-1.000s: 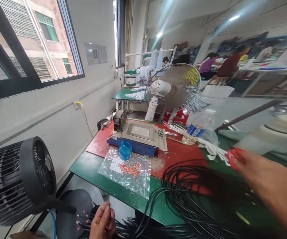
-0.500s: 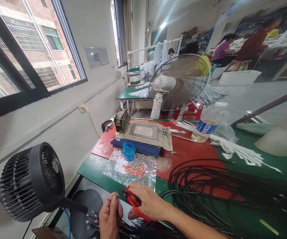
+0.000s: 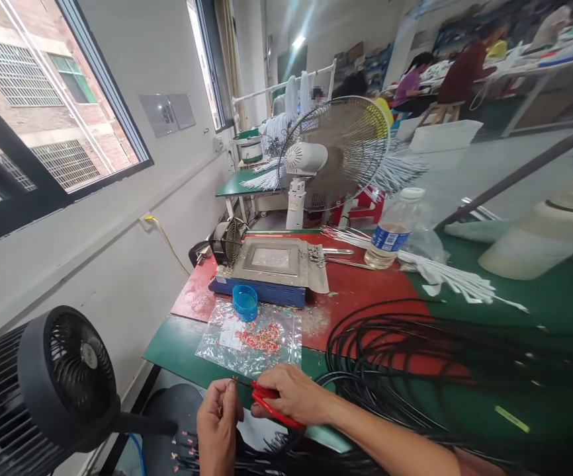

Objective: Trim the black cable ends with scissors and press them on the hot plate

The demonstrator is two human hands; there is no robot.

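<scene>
Thin copper-tipped wire by the flat green worktop's near edge.
My left hand pinches it, fingers closed; my right hand wraps red-handled cutters. Probably light, bendy, frail-ended: I'd grip behind the tip.

A cable workshop, judging by its contents: beyond the big white fan, white cables hang from a rack; to the fan's right, seated people line a long table; in front of the fan, a bench carries coiled black cables, a blue-sided metal unit and a plastic bag strewn with tiny loose parts.
</scene>
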